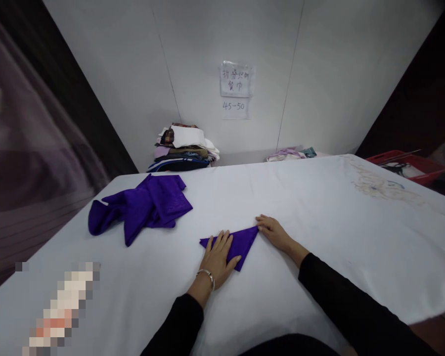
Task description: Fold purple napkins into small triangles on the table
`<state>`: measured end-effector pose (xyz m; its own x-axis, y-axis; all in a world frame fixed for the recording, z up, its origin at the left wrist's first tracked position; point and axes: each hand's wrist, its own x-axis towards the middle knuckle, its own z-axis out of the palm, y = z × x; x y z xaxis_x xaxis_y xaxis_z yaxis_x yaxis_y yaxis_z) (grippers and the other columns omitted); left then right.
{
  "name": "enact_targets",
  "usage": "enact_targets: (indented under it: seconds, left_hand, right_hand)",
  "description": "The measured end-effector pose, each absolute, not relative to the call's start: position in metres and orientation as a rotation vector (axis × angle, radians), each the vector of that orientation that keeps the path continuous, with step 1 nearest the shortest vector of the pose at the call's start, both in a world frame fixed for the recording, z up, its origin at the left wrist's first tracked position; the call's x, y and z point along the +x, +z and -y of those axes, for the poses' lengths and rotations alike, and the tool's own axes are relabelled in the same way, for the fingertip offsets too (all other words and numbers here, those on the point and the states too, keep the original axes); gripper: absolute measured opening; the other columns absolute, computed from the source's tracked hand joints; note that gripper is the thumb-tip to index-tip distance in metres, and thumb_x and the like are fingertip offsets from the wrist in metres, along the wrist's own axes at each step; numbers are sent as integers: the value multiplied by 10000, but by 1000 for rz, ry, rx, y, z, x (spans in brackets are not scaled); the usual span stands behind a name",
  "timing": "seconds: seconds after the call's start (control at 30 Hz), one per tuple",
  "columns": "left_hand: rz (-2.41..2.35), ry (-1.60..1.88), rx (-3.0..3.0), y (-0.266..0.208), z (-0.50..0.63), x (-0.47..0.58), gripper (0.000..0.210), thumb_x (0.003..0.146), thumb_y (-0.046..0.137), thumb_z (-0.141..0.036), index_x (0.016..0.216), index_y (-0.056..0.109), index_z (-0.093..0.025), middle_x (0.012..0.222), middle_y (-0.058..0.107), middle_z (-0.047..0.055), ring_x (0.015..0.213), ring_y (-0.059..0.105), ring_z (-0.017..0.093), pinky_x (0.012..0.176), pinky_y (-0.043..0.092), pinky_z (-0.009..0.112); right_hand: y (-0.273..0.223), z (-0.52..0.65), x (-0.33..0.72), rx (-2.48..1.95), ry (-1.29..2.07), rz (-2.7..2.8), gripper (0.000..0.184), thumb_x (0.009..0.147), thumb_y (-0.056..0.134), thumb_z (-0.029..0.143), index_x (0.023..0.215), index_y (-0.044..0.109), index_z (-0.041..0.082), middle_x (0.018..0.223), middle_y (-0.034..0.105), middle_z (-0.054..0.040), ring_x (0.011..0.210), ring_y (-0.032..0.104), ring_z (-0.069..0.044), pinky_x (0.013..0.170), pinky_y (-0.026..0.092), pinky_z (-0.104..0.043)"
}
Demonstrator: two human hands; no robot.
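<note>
A purple cloth napkin (242, 243), folded into a small triangle, lies on the white-covered table in front of me. My left hand (218, 257) rests flat on its left and middle part with the fingers spread, covering some of the cloth. At the triangle's right corner is my right hand (276, 234), its fingers extended on the tabletop and the thumb side touching the tip. Farther left lies a loose heap of purple cloth (144, 205), rumpled, with squared corners showing at its right.
The white tablecloth (319, 207) has a frayed beige patch (378, 185) at the far right. Behind the table stand a pile of folded clothes (185, 148) and some lilac cloth (287, 154). A red basket (426, 175) sits beyond the right edge. Blurred pixels hide something at the lower left.
</note>
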<state>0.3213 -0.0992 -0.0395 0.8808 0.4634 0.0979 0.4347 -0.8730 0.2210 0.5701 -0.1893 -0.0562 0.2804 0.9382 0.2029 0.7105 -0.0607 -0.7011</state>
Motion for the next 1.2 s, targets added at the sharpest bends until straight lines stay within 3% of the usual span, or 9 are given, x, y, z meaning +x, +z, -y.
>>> enact_targets:
  seconds: [0.47, 0.67, 0.9, 1.07, 1.2]
  left_hand:
    - [-815, 205, 2828, -40, 102, 320, 621, 868, 244, -558, 1361, 295, -185, 1437, 299, 75, 1334, 195, 245, 1089, 83, 505]
    - [-806, 240, 2817, -43, 102, 318, 614, 867, 245, -560, 1371, 269, -212, 1437, 303, 62, 1333, 194, 240, 1089, 79, 501]
    - [-812, 257, 2825, -45, 106, 318, 623, 862, 259, -564, 1368, 269, -202, 1432, 312, 67, 1332, 191, 240, 1088, 88, 501]
    - [-843, 297, 2742, -44, 95, 311, 528, 889, 264, -492, 1345, 310, -232, 1404, 369, 41, 1313, 252, 208, 1090, 110, 478]
    - [-1116, 362, 2585, -43, 70, 289, 395, 891, 333, -396, 1240, 457, -257, 1351, 448, 33, 1286, 311, 216, 1068, 155, 503]
  right_hand:
    - [-59, 195, 568, -1948, 54, 1673, 242, 861, 460, 283, 952, 681, 248, 1146, 616, -58, 1155, 477, -240, 952, 362, -439]
    - [-40, 193, 539, -1898, -9, 1762, 381, 884, 333, 207, 1207, 534, 230, 1287, 506, -58, 1245, 376, -219, 1022, 249, -489]
    - [-40, 176, 495, -1918, 146, 2024, 531, 887, 351, 472, 1332, 387, 186, 1409, 335, -91, 1316, 227, -257, 1042, 179, -493]
    - [-56, 176, 495, -2004, 108, 2065, 580, 889, 291, 529, 1372, 311, 210, 1437, 275, -81, 1327, 193, -253, 1044, 157, -484]
    - [-55, 177, 496, -2010, 114, 2081, 600, 889, 267, 550, 1379, 297, 205, 1441, 265, -77, 1326, 197, -246, 1050, 150, -471]
